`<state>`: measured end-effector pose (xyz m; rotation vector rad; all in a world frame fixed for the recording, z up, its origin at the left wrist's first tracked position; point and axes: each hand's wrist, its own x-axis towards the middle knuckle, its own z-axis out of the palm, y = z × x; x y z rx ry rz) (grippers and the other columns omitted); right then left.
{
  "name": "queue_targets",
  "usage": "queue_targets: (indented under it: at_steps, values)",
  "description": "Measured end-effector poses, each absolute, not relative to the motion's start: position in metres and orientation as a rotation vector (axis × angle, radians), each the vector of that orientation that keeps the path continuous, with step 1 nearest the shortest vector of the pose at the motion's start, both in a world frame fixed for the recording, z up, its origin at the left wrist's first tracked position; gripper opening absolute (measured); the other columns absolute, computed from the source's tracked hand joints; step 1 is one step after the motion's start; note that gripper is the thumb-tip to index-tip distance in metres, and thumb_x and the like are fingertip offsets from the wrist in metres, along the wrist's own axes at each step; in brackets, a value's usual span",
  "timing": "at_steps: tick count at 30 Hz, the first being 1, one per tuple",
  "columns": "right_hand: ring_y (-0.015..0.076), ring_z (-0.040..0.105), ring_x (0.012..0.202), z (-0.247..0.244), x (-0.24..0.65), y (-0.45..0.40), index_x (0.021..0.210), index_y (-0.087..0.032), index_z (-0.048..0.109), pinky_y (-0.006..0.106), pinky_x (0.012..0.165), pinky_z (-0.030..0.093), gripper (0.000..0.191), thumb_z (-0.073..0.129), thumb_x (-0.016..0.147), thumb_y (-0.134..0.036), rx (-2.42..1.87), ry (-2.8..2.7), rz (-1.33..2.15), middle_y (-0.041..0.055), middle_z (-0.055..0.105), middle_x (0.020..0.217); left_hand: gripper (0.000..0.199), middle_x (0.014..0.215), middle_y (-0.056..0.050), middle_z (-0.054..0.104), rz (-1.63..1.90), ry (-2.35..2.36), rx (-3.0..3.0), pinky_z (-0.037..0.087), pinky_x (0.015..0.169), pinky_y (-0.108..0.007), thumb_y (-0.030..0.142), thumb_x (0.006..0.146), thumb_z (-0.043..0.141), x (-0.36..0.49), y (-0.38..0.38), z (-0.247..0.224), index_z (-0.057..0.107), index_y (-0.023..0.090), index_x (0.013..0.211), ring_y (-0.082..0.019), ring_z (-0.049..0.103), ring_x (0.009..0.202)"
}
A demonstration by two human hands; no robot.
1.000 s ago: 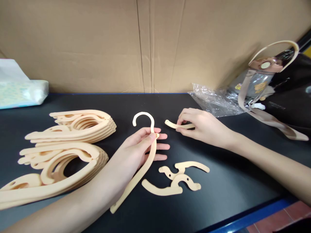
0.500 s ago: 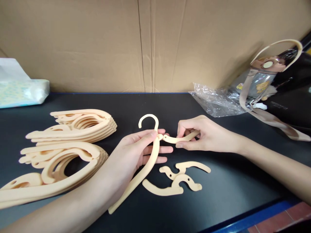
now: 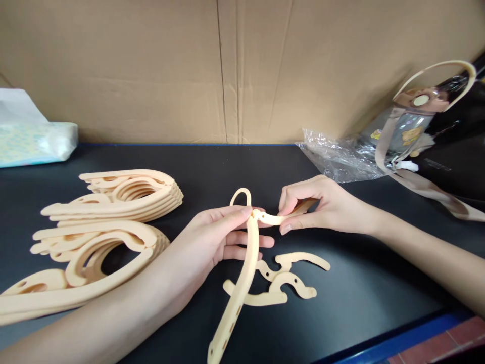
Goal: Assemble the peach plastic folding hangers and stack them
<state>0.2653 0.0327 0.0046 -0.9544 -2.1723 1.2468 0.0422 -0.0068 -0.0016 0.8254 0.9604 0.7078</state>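
Observation:
My left hand [image 3: 223, 230] pinches a cream plastic hanger piece [image 3: 242, 290] near its top, thumb above and the other fingers spread behind. This piece has a small hook [image 3: 241, 191] at the back and a long arm slanting down toward the front. Between thumb and fingers, my right hand [image 3: 303, 207] grips a curved cream piece [image 3: 273, 219], whose holed end touches the joint of the hanger piece. Just in front, two loose curved cream pieces [image 3: 303, 257] [image 3: 261, 299] lie together on the black table, one partly behind the long arm.
Two stacks of folded cream hangers [image 3: 166, 202] [image 3: 144, 263] lie at the left. A tissue pack [image 3: 41, 144] is at the back left. Crumpled clear plastic [image 3: 333, 156] and a strapped bottle [image 3: 411, 126] stand at the back right, before a cardboard wall [image 3: 151, 71].
The hanger piece has turned and shifted right, its hook now narrower in view and its arm further over the loose pieces. The right-hand piece now meets its joint.

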Motion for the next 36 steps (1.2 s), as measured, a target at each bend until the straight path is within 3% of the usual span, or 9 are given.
queue_targets:
  at_steps: [5, 10, 18, 26, 34, 36]
  values:
    - [0.0146, 0.067, 0.07, 0.003, 0.266, 0.034, 0.075, -0.017, 0.07, 0.027, 0.066, 0.058, 0.018, 0.08, 0.075, -0.033, -0.919, -2.163, 1.268, 0.0, 0.07, 0.076, 0.025, 0.094, -0.005, 0.077, 0.713, 0.909, 0.888, 0.058, 0.06, -0.015, 0.031, 0.097, 0.056, 0.041, -0.006, -0.005, 0.076, 0.018, 0.089, -0.012, 0.072, 0.071]
    - [0.0147, 0.069, 0.072, 0.002, 0.266, 0.033, 0.075, -0.018, 0.07, 0.027, 0.069, 0.058, 0.015, 0.081, 0.074, -0.028, -0.908, -2.124, 1.342, -0.0008, 0.07, 0.076, 0.025, 0.073, -0.001, 0.074, 0.686, 0.941, 0.874, 0.057, 0.057, -0.015, 0.027, 0.096, 0.056, 0.04, -0.006, -0.002, 0.077, 0.02, 0.085, -0.011, 0.071, 0.065]
    - [0.0133, 0.065, 0.067, 0.004, 0.266, 0.032, 0.074, -0.016, 0.07, 0.024, 0.059, 0.05, 0.016, 0.08, 0.076, -0.029, -0.877, -2.238, 1.24, 0.0001, 0.068, 0.074, 0.02, 0.07, 0.001, 0.072, 0.675, 0.959, 0.887, 0.055, 0.053, -0.013, 0.025, 0.093, 0.06, 0.042, -0.007, -0.002, 0.077, 0.021, 0.083, -0.01, 0.07, 0.062]
    - [0.0078, 0.051, 0.057, 0.004, 0.262, 0.027, 0.072, -0.015, 0.069, 0.021, 0.05, 0.039, 0.017, 0.08, 0.076, -0.027, -0.9, -2.255, 1.217, -0.0027, 0.064, 0.067, 0.017, 0.063, 0.002, 0.069, 0.686, 1.013, 0.955, 0.052, 0.052, -0.011, 0.027, 0.089, 0.063, 0.043, -0.011, -0.001, 0.076, 0.018, 0.081, -0.009, 0.068, 0.057]
    - [0.0039, 0.033, 0.046, 0.008, 0.261, 0.019, 0.072, -0.016, 0.067, 0.019, 0.041, 0.025, 0.015, 0.081, 0.074, -0.022, -0.999, -2.195, 1.268, -0.009, 0.052, 0.053, 0.018, 0.063, -0.001, 0.074, 0.737, 1.137, 0.968, 0.052, 0.053, -0.013, 0.031, 0.083, 0.07, 0.044, -0.013, -0.004, 0.079, 0.022, 0.096, -0.01, 0.068, 0.057]
    - [0.004, 0.035, 0.047, 0.009, 0.261, 0.017, 0.071, -0.017, 0.066, 0.018, 0.042, 0.027, 0.016, 0.08, 0.075, -0.024, -1.02, -2.219, 1.215, -0.0082, 0.055, 0.054, 0.018, 0.063, -0.001, 0.074, 0.749, 1.134, 0.983, 0.052, 0.053, -0.013, 0.032, 0.083, 0.07, 0.044, -0.014, -0.005, 0.079, 0.023, 0.096, -0.01, 0.068, 0.058]
